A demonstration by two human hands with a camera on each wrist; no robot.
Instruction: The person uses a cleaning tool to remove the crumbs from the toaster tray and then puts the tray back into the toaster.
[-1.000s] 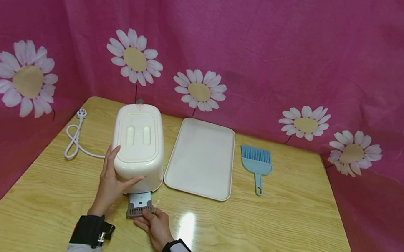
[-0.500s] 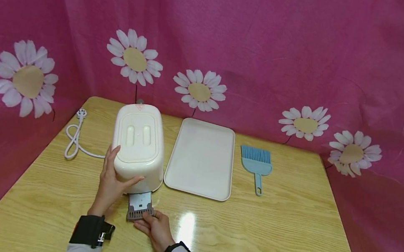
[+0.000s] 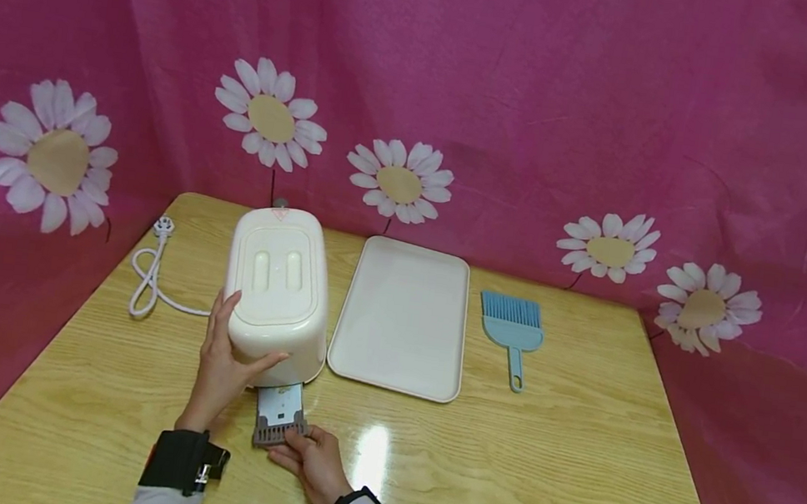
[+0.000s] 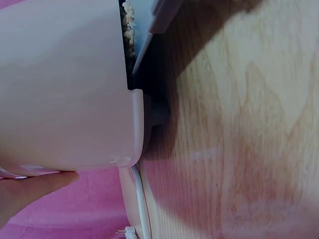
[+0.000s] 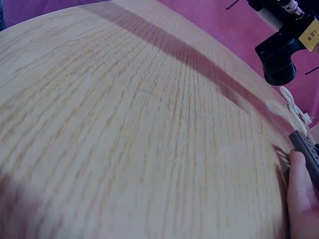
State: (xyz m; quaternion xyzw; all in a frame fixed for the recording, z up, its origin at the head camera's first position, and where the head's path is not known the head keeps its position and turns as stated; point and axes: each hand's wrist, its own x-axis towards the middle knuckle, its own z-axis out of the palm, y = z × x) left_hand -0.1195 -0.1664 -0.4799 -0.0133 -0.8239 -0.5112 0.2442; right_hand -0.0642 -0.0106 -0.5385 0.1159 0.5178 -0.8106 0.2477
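A cream toaster (image 3: 277, 279) with a lid over its top stands at the left of the table. My left hand (image 3: 218, 372) rests on its near left corner, fingers extended along the side and thumb across the front. A crumb tray (image 3: 281, 407) with a grey slotted front sticks out from the toaster's base. My right hand (image 3: 313, 464) pinches the tray's front at its right end, thumb on top. In the left wrist view, pale crumbs (image 4: 129, 30) show in the slot at the tray. The tray's inner end is hidden inside the toaster.
A pale rectangular tray (image 3: 403, 319) lies right of the toaster, with a small blue brush (image 3: 512, 333) beyond it. A white power cord (image 3: 153, 276) loops at the left. A pink flowered cloth (image 3: 504, 113) hangs behind the wooden table (image 3: 535, 470).
The crumb tray has slid a little farther out towards me, the right hand moving back with it. My left hand and the toaster have stayed in place.
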